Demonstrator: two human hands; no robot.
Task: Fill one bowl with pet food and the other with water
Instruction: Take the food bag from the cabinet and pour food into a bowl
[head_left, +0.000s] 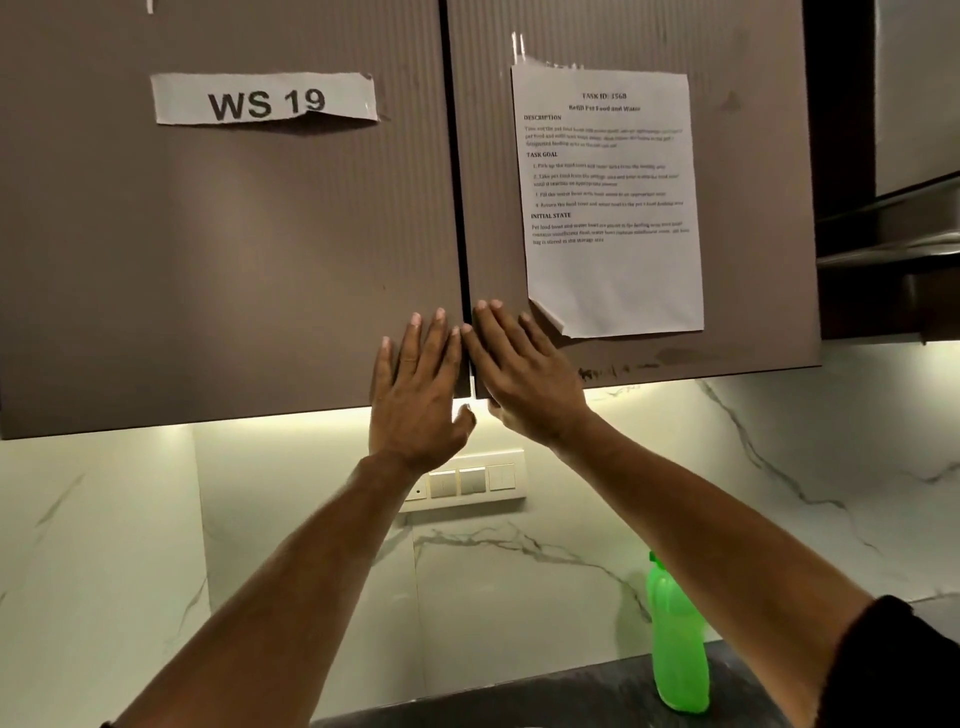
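Two hands flat against closed cabinet doors (234, 234), fingers spread: left hand (415, 387) and right hand (524, 374) either side of the centre seam. No bowls in view. Below the cabinet, right: green bottle (675, 639) on dark surface (545, 701).

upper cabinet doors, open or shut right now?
Shut. The left door and right door sit flush with only a thin seam between; left hand and right hand lie flat on them.
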